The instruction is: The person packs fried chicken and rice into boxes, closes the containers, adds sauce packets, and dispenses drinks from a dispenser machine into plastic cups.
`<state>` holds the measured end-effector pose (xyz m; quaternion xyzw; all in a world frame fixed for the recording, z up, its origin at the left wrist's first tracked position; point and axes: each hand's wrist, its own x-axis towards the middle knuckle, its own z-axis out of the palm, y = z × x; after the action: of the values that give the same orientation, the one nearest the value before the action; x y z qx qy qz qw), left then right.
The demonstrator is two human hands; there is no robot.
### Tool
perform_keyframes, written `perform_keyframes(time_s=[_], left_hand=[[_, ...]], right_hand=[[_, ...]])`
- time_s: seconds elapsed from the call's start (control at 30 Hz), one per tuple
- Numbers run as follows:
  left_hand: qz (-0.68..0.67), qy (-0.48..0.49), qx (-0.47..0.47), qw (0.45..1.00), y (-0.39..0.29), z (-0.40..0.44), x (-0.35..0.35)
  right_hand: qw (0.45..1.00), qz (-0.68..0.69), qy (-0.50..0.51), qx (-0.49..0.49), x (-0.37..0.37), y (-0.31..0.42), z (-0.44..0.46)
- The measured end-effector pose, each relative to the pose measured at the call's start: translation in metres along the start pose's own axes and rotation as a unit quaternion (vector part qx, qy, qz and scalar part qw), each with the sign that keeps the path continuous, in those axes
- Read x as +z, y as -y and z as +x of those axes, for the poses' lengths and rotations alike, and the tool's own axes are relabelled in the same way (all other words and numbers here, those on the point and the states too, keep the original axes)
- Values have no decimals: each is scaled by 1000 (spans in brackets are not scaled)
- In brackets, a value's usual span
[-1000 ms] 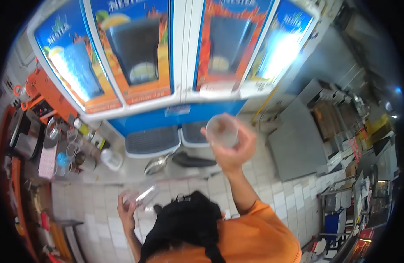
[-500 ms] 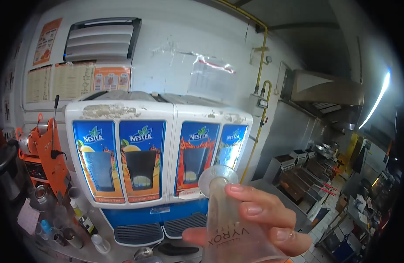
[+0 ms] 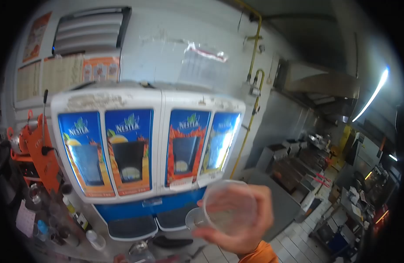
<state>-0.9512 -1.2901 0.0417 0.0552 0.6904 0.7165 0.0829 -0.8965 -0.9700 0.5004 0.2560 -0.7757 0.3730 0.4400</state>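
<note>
My right hand (image 3: pixel 254 215), in an orange sleeve, is closed around a clear plastic footed cup (image 3: pixel 230 208) at the lower middle of the view. The thumb lies across the near left side and the fingers wrap around the far side. The cup's round mouth faces me, and its disc-shaped foot shows at the left. I make out no contents in it. Right behind it stands a white and blue Nestea drink dispenser (image 3: pixel 160 131) with lit picture panels and dark drip trays (image 3: pixel 134 228). My left hand is out of view.
On the metal counter at left are an orange cup-sealing machine (image 3: pixel 37 153), bottles (image 3: pixel 81 219) and several clear cups. A lidded glass jar (image 3: pixel 140 250) and a black-handled item (image 3: pixel 171 242) sit below the dispenser. Fryers (image 3: pixel 298 171) and a tiled floor (image 3: pixel 285 243) lie to the right.
The cup has turned in my right hand's grip from upside down, foot upward, to its mouth facing me. My view has shifted slightly, so the dispenser appears farther left and higher.
</note>
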Motion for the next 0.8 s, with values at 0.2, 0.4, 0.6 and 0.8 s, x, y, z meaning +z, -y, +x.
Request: perform_keyframes(time_s=[0.2,0.4,0.6,0.8], left_hand=[[-86,-81,-45,992,50,-19,-26],[-34,-67,-30,997,7,-13,-8],[-29,-107,33,993,-90,-27,20],[-85,-145,2,986,-104,-50,31]], right_hand=[[894,139,-77,419,69,-161,-142],[906,-11,-166,388,142,-292,-224],[916,-44,-174,359,163,-321,-246],[923,-223,-99,297,154,-322,-272]])
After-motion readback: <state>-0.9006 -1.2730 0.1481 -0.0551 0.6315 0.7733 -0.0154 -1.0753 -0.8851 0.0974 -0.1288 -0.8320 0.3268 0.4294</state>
